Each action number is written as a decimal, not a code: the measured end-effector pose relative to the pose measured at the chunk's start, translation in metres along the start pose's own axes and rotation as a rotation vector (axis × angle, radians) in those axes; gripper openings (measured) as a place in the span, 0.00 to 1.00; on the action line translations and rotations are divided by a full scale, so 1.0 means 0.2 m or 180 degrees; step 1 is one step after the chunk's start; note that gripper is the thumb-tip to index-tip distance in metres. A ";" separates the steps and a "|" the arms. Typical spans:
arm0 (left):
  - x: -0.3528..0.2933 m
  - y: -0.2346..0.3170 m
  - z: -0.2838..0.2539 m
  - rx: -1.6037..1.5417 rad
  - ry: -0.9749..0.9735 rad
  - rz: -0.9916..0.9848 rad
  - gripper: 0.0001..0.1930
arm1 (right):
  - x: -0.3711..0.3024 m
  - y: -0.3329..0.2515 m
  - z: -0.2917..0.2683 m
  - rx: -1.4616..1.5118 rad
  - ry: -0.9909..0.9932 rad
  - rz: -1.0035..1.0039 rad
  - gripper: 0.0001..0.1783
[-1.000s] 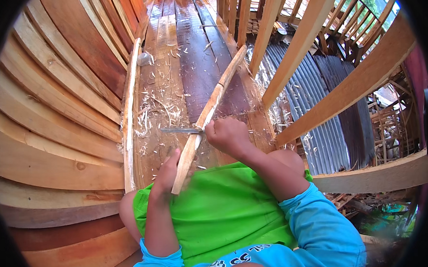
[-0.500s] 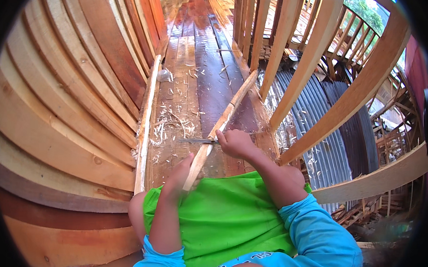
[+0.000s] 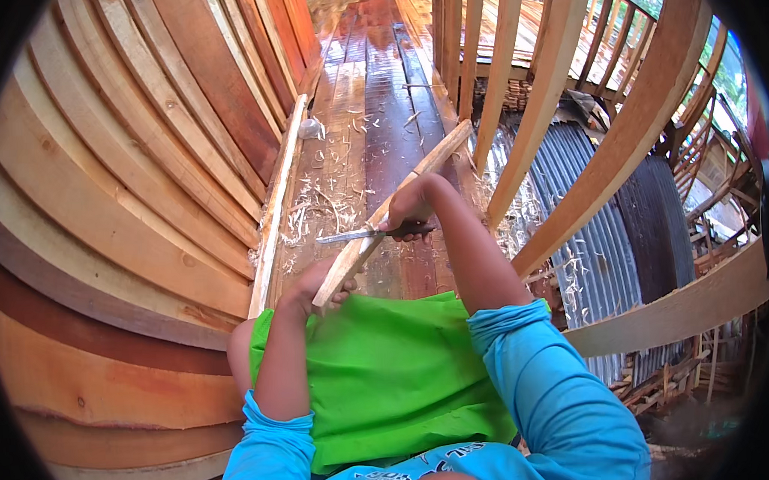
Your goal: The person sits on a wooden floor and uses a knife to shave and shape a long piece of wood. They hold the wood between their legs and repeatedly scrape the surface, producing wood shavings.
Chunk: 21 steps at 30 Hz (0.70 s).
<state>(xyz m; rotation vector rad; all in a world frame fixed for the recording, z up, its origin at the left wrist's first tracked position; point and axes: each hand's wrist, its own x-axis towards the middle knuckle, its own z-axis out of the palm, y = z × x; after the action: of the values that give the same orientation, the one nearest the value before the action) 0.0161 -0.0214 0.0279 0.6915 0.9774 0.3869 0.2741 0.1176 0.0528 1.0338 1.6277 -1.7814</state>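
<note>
A long pale wooden stick [image 3: 357, 250] slants from my lap away to the upper right, its far end by the railing. Near its close end my left hand [image 3: 316, 288] grips it from the side and below, fingers wrapped round. My right hand [image 3: 411, 211] is closed on the dark handle of a knife [image 3: 341, 237]. The knife's grey blade lies across the stick and points left, touching or just over the wood. Part of the stick behind the right hand is hidden.
Curled wood shavings [image 3: 323, 213] litter the plank floor [image 3: 378, 94]. Another pale strip [image 3: 278, 202] lies along the board wall [image 3: 132, 157] at left, beside a small whitish round object [image 3: 311, 129]. Wooden railing posts [image 3: 556, 52] stand at right, with corrugated metal sheets [image 3: 590, 231] below.
My right hand and knife have moved up a little along the stick, with the elbow lifted and wrist turned over. The view has shifted slightly. Both grips stay closed.
</note>
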 end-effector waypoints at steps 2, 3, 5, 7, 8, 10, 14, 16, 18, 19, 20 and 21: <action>-0.04 0.04 0.00 0.0185 0.0183 -0.0101 0.25 | 0.01 0.00 0.07 -0.0298 0.0577 -0.0216 0.28; -0.05 0.06 0.02 0.0288 0.0278 -0.0128 0.25 | -0.02 0.00 0.11 -0.0470 0.0838 -0.0378 0.28; -0.05 0.09 0.06 0.0283 0.0312 -0.0223 0.25 | -0.07 0.05 0.15 -0.0626 0.1153 -0.0485 0.28; -0.03 0.10 0.05 0.0071 0.0240 -0.0339 0.25 | -0.08 0.03 0.18 -0.0803 0.1484 -0.0382 0.27; -0.02 0.08 0.03 -0.0025 0.0151 -0.0315 0.25 | -0.09 0.02 0.20 -0.0884 0.1652 -0.0333 0.26; -0.02 0.01 -0.02 -0.0219 -0.0004 -0.0265 0.25 | -0.04 0.02 0.23 -0.0893 0.1780 -0.0356 0.26; 0.03 -0.08 -0.02 -0.0437 -0.0241 -0.0090 0.32 | 0.03 0.13 0.26 -0.0673 0.1905 -0.0448 0.26; 0.02 -0.05 0.00 -0.0325 -0.0238 -0.0110 0.36 | -0.01 0.11 0.29 -0.0383 0.1891 -0.0497 0.26; 0.02 -0.04 -0.01 -0.0376 -0.0312 -0.0124 0.36 | -0.02 0.12 0.33 -0.0089 0.1864 -0.0629 0.26; 0.05 -0.04 -0.01 -0.0323 -0.0165 -0.0034 0.36 | 0.01 0.17 0.34 0.0157 0.1949 -0.0660 0.28; 0.06 -0.04 -0.01 -0.0268 -0.0006 0.0058 0.36 | 0.06 0.20 0.36 0.0335 0.1985 -0.0752 0.28; 0.05 -0.03 -0.03 -0.0482 -0.0129 -0.0010 0.36 | 0.10 0.22 0.37 0.0509 0.2015 -0.0843 0.28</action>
<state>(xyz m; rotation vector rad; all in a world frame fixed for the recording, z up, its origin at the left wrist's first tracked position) 0.0163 -0.0178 0.0146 0.5585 0.9007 0.4377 0.2821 0.0400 0.0104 1.6448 2.0923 -1.8895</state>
